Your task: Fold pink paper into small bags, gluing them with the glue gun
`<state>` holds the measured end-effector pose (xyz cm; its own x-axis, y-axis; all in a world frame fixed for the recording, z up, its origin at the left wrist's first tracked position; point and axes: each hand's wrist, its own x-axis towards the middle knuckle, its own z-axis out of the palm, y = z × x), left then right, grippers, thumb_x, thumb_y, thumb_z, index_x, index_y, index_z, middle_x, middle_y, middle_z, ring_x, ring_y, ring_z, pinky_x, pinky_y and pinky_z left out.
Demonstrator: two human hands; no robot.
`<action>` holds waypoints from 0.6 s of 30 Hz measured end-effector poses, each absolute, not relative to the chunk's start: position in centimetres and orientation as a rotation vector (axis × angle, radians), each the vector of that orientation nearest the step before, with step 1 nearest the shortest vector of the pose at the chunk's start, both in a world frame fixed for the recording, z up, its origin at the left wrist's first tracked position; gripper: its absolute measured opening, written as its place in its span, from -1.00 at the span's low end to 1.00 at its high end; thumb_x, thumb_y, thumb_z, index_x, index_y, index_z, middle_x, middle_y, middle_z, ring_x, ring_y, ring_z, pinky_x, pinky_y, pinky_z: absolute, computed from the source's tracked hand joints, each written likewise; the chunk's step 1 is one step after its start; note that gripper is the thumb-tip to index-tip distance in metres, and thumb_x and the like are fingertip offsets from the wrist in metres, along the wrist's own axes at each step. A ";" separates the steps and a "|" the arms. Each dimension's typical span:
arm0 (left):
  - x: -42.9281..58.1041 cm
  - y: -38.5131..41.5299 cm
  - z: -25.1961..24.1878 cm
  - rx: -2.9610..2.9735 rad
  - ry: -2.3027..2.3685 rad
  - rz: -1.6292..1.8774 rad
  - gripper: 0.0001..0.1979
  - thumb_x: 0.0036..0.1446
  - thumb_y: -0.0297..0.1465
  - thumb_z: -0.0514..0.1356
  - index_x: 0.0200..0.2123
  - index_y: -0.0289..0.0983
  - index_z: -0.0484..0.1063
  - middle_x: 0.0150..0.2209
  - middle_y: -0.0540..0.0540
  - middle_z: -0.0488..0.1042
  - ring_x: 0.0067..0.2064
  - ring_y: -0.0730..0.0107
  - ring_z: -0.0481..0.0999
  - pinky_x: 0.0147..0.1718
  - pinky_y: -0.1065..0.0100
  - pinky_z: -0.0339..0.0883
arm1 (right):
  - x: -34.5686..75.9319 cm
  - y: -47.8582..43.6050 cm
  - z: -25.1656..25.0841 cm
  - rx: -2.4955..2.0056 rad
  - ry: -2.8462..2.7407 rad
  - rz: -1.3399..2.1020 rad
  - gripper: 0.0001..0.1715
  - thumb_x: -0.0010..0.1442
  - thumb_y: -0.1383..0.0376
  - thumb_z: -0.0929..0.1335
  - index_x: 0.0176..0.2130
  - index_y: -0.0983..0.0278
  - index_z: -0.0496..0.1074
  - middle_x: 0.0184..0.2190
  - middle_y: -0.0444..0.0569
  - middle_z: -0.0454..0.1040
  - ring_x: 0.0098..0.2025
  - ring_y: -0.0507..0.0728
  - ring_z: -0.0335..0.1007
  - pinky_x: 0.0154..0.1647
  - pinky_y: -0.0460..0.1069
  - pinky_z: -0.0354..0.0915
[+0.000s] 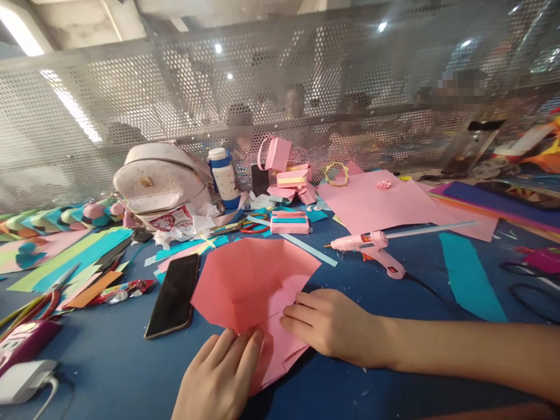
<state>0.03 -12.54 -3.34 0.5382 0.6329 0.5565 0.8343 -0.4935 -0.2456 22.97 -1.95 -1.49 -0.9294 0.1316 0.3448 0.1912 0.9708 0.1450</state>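
A sheet of pink paper (262,268), partly folded with creases down its middle, lies on the blue table in front of me. My left hand (223,370) has its curled fingers on the paper's near left part, and its thumb is hidden. On the right side, my right hand (335,321) grips the folded flap with bent fingers held together. The far part of the sheet stands slightly raised and opens away from me. Left of the paper is a black smartphone (174,296). A pink hot glue gun (371,249) with a clear glue stick lies beyond my right hand.
At the back stand a white backpack (160,175), a white and blue bottle (224,178) and small pink paper boxes (280,156). Large pink sheets (367,201) lie back right. Scissors (55,291), paper strips and a white charger (26,379) crowd the left.
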 end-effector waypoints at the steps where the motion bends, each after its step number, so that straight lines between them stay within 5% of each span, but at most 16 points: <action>1: 0.2 -12.5 -3.7 -2.259 -1.225 -0.564 -0.67 0.27 -0.58 -0.10 -0.09 -0.34 0.42 -0.23 -0.12 0.59 -0.30 0.28 0.53 -0.38 0.31 0.30 | 22.8 -1.7 -1.5 -0.225 -2.782 -0.232 -0.69 0.31 0.46 0.16 -0.18 0.31 0.46 -0.34 0.02 0.52 -0.28 0.07 0.32 -0.38 -0.05 0.16; 9: 1.1 -11.7 -3.6 -2.195 -1.314 -0.637 -0.68 0.26 -0.61 -0.07 -0.34 -0.26 0.43 -0.38 -0.05 0.54 -0.46 0.36 0.41 -0.47 0.31 0.13 | 22.8 -1.0 -0.9 -0.271 -2.811 -0.075 -0.74 0.25 0.44 0.21 -0.20 0.26 0.45 -0.22 -0.07 0.55 -0.24 0.07 0.33 -0.42 -0.03 0.07; 18: 1.8 -12.1 -3.0 -2.332 -1.243 -0.635 -0.72 0.28 -0.55 -0.06 -0.27 -0.29 0.44 -0.15 -0.07 0.59 -0.40 0.38 0.46 -0.48 0.33 0.17 | 24.9 -2.2 -0.6 -0.139 -2.807 -0.224 -0.76 0.24 0.41 0.18 -0.22 0.29 0.41 -0.17 0.01 0.53 -0.37 0.07 0.32 -0.44 -0.02 0.07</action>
<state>1.75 -12.13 -2.98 0.4957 0.6540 0.5715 0.8463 -0.5115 -0.1488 24.93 -2.16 -0.59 -0.9438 0.0704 0.3228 0.1207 0.9830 0.1386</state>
